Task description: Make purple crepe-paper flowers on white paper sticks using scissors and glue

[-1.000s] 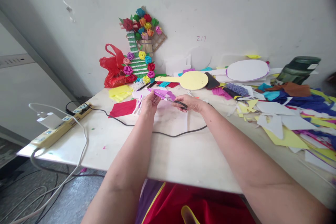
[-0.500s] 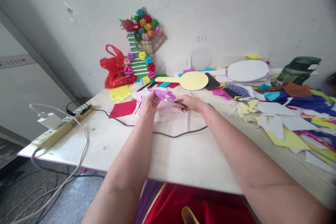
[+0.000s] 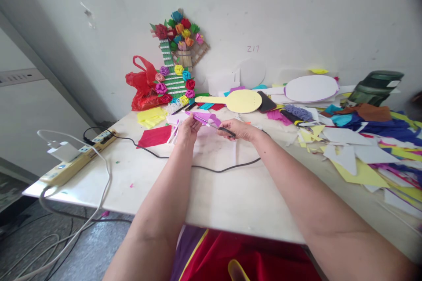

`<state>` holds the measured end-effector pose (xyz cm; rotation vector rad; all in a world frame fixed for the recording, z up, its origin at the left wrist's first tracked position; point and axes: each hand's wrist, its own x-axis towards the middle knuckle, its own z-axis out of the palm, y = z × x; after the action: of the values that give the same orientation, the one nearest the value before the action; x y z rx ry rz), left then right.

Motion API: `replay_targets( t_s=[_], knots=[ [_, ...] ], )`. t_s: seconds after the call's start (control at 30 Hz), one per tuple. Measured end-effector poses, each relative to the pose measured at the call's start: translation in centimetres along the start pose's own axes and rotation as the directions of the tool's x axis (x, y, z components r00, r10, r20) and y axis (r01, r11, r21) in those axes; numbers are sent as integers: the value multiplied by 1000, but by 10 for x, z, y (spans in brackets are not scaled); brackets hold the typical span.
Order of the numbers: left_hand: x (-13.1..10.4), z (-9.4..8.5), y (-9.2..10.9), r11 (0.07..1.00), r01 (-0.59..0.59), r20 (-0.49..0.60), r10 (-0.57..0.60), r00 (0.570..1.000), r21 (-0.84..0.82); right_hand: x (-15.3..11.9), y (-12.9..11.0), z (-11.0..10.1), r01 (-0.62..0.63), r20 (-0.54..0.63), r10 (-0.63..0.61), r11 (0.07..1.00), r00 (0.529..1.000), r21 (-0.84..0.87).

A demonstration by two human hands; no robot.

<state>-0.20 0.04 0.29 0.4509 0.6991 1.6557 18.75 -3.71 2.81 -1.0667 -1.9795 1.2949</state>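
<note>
My left hand [image 3: 191, 129] is closed on a piece of purple paper [image 3: 211, 118], held above the table in the middle of the view. From the right, my right hand [image 3: 238, 130] grips black-handled scissors [image 3: 227, 131], whose blades point left along the paper. The paper curls up near the blades. Beside my left hand, thin white and purple strips [image 3: 174, 131] lie on the table, next to a red paper piece [image 3: 154, 136]. Behind my hands is a pale yellow paddle-shaped cutout [image 3: 244, 101].
Paper flowers [image 3: 174, 81] and a red plastic bag [image 3: 143, 83] stand by the wall. Paper scraps [image 3: 359, 167] and a dark green bottle [image 3: 376, 89] are at right. A power strip [image 3: 79, 158] sits at left; a black cable [image 3: 217, 171] crosses the table.
The curled right end of the purple paper has shifted slightly by the scissor blades. Both hands stay in nearly the same place.
</note>
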Motion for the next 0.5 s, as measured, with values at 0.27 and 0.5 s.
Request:
replay_targets(
  t_s=[0.27,0.5],
  knots=[
    [0,0,0,1000,3,-6,-3,1000,13,-2,-3,-1,-36,8,36,999,999,12],
    [3,-3,-2,999,-10,41,9,999,30,-5,-6,-1,-56,45,55,998,998,35]
  ],
)
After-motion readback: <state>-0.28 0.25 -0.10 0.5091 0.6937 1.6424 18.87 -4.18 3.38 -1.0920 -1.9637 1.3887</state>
